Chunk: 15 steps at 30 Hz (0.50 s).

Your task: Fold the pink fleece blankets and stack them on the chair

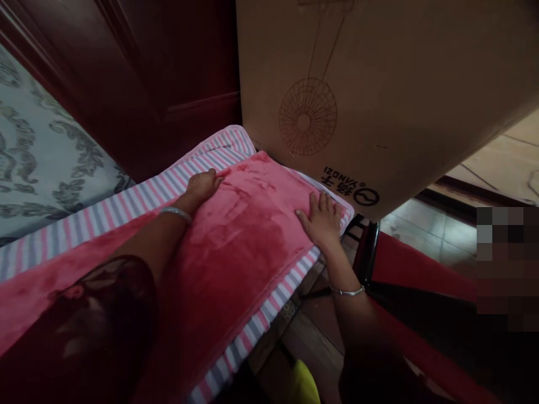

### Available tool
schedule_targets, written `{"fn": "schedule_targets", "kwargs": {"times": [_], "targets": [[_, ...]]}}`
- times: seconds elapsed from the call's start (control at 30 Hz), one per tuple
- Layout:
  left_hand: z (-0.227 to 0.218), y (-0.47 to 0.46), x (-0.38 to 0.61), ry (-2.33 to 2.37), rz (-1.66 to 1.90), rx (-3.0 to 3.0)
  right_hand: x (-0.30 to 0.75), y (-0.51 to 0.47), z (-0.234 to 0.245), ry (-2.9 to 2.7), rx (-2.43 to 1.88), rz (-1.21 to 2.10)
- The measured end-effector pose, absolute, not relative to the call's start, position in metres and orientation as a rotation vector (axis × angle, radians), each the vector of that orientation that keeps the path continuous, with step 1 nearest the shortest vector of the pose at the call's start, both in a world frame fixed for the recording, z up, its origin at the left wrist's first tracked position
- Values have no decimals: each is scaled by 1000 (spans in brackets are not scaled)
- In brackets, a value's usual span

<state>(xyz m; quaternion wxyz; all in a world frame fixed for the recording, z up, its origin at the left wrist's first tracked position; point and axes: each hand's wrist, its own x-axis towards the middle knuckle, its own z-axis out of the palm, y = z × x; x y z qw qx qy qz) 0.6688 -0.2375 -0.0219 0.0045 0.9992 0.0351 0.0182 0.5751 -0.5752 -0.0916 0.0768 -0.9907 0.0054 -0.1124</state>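
A pink-red plush blanket [236, 241] lies smoothed over a pink, grey and white striped cloth [138, 199], whose borders show along both sides. My left hand [204, 185] is at the plush blanket's far left edge, its fingers curled on that edge and partly hidden. Near the right corner, my right hand [323, 220] rests flat on the plush with its fingers spread. Each wrist wears a silver bangle.
A large cardboard box [379, 73] with a fan drawing stands right behind the cloths. At the back left are a dark red wooden panel [177, 62] and patterned wallpaper [54, 140]. Red and black furniture [421, 264] is on the right, above a tiled floor.
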Motion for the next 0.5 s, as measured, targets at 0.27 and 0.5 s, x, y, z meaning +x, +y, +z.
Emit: {"fn": "schedule_targets", "kwargs": {"times": [0.27, 0.5], "targets": [[-11, -233, 570, -459, 149, 3087, 574, -580, -92, -21, -2886, -316], [-37, -246, 378, -761, -196, 2833, 564, -577, -76, -16, -2949, -247]]}}
